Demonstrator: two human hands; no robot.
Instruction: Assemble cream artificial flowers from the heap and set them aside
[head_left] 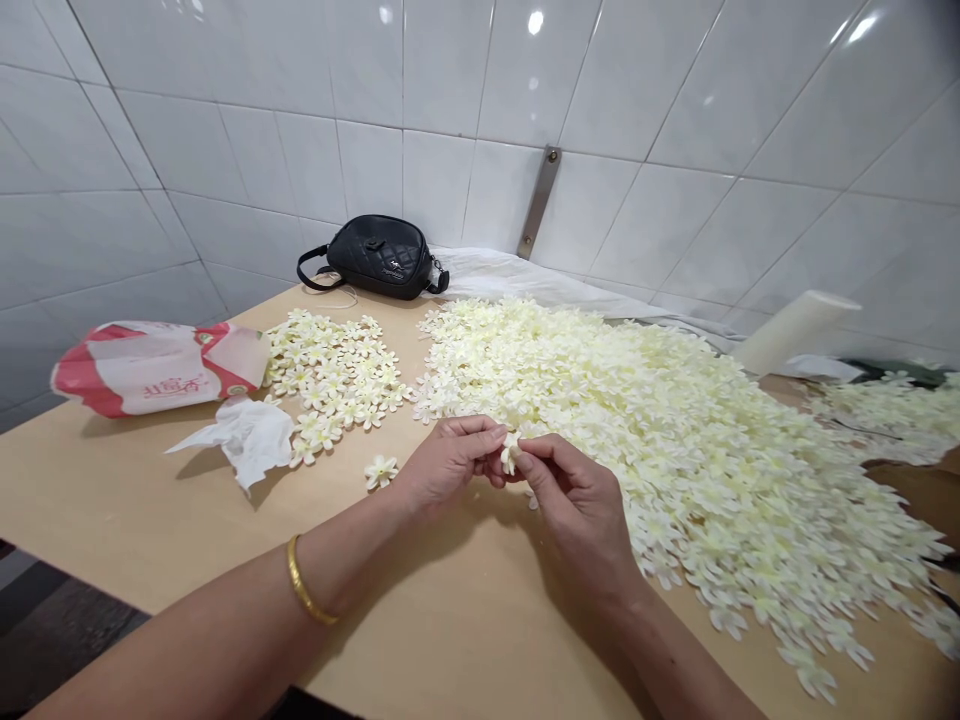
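Observation:
Between my two hands, just above the table, is a small cream-white artificial flower (510, 455). The fingertips of my left hand (454, 455) pinch it from the left, with a gold bangle on that wrist. My right hand (577, 500) grips the same flower between thumb and forefinger. Part of the flower is hidden by the fingers. A single loose flower (381, 471) lies on the table beside my left wrist. Just beyond my hands spreads a large heap of similar pale flowers (600, 390). A smaller pile of flowers (345, 370) lies farther left.
On the left lies a red and white tissue pack (157, 368) with a crumpled tissue (244, 440) in front. A black bag (379, 258) rests at the back of the tan table (442, 630) near the tiled wall. A white roll (799, 330) leans behind the heap.

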